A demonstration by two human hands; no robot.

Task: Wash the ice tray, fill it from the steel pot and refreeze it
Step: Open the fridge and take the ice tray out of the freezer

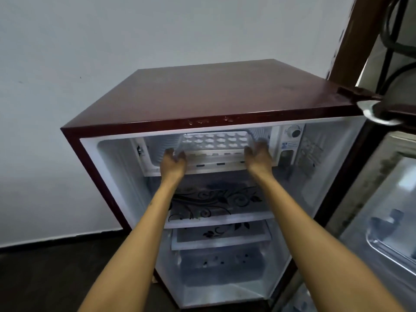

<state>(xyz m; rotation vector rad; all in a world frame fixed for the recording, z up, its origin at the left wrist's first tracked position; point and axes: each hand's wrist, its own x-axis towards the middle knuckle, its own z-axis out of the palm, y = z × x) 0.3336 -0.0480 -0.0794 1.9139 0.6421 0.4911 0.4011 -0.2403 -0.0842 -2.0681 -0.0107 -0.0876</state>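
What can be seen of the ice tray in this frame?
The ice tray is a white, plastic-looking rectangle with rows of small moulded cells, at least three rows showing. It sits roughly level, long side toward the camera, in the freezer compartment at the top of the open fridge. The left hand is at its left end and the right hand at its right end, fingers curled at the edges. Whether the cells hold water or ice cannot be told.

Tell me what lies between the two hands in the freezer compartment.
In the head view, the white ice tray spans the stretch between the left hand and the right hand, one hand at each end; it sits in the fridge's freezer compartment.
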